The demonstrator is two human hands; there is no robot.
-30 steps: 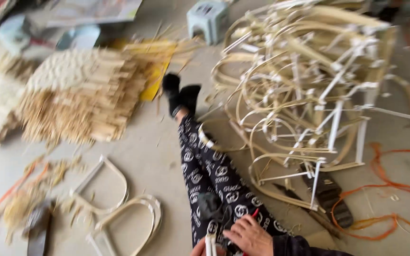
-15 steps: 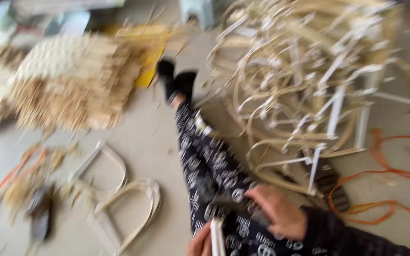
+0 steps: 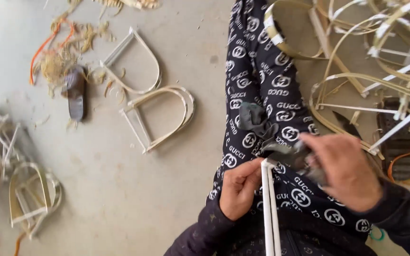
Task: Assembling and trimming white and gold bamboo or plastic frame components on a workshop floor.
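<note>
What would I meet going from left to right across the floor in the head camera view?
Bent frames at the left edge → dark sandal → two D-shaped cane frames → patterned trouser leg → heap of bent cane frames.

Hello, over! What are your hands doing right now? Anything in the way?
Left hand gripping white strips near their top end. Right hand at the strip ends, holding something dark, blurred. Grey cloth lies on the lap just beyond; nothing between the hands.
</note>
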